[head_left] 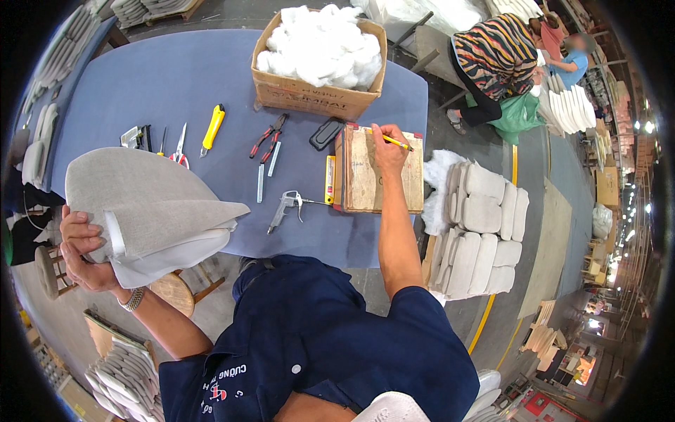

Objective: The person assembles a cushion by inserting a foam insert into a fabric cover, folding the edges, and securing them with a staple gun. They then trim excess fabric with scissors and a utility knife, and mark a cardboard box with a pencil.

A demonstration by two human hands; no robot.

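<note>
My left hand point(86, 250) grips the near left edge of a grey fabric cushion cover point(151, 190) with white lining showing at its lower side. The cover hangs partly over the table edge. In my right hand point(389, 149) is a slim yellow pencil point(397, 142), held above a worn wooden box point(362, 176) at the table's right. A yellow tape-like tool point(330, 180) lies against the box's left side. Close by, a grey air blow gun point(285, 209) rests on the blue table point(232, 176).
Beyond are a carton of white stuffing point(316, 104), pliers point(269, 137), a yellow utility knife point(212, 130), scissors point(180, 146), a stapler point(136, 138) and a black case point(326, 133). Stacked grey cushions point(481, 228) stand right of the table. Co-workers point(496, 56) are at the far right.
</note>
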